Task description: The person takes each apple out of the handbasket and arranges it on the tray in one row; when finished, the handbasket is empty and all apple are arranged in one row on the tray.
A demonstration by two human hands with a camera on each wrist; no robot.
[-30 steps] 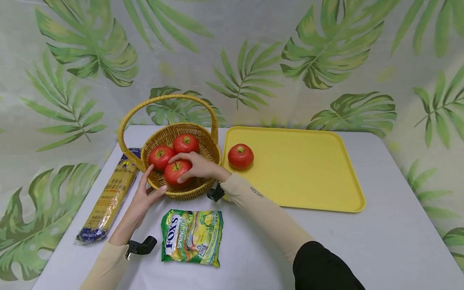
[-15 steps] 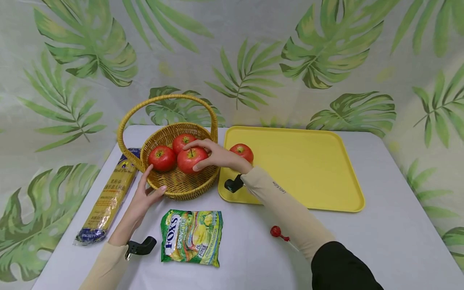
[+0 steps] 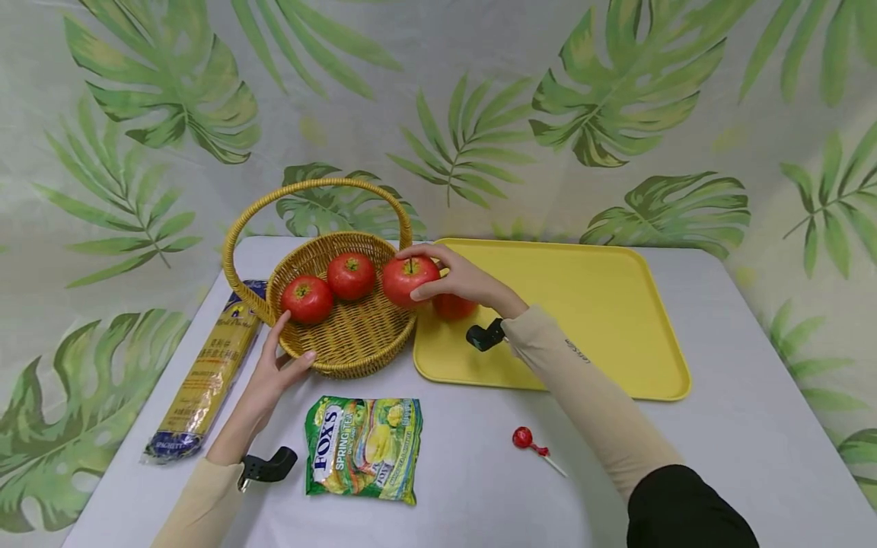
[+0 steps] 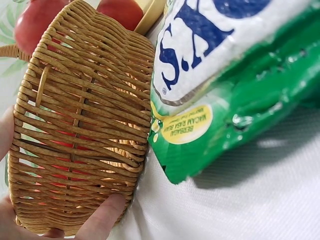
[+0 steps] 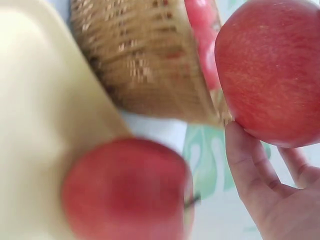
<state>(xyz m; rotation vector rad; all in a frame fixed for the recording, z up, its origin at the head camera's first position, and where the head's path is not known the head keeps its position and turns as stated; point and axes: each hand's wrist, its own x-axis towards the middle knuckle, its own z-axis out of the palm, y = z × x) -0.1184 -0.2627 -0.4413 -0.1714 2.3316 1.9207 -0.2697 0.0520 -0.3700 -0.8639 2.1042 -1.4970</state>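
Observation:
A red apple (image 3: 403, 283) with its stem up is held between the fingers and thumb of my right hand (image 3: 473, 283), above the right rim of the wicker basket (image 3: 359, 352). My left hand (image 3: 263, 384) rests against the basket's front left side, with one finger (image 4: 102, 217) lying along the woven wall. Inside the basket are two more red apples, one at the left (image 3: 307, 299) and one at the back (image 3: 351, 275). Another apple (image 5: 127, 192) sits on the yellow tray (image 3: 575, 320), partly hidden behind my right hand in the head view.
A spaghetti packet (image 3: 208, 373) lies left of the basket. In front is a green bag of Fox's sweets (image 3: 365, 449). A red lollipop (image 3: 524, 438) lies below the tray, near my right forearm. The basket's tall handle (image 3: 322, 183) arches over it.
My right hand has lifted an apple from the front of the basket and carried it right to the rim near the tray. The lollipop has come into sight. My left hand has stayed put.

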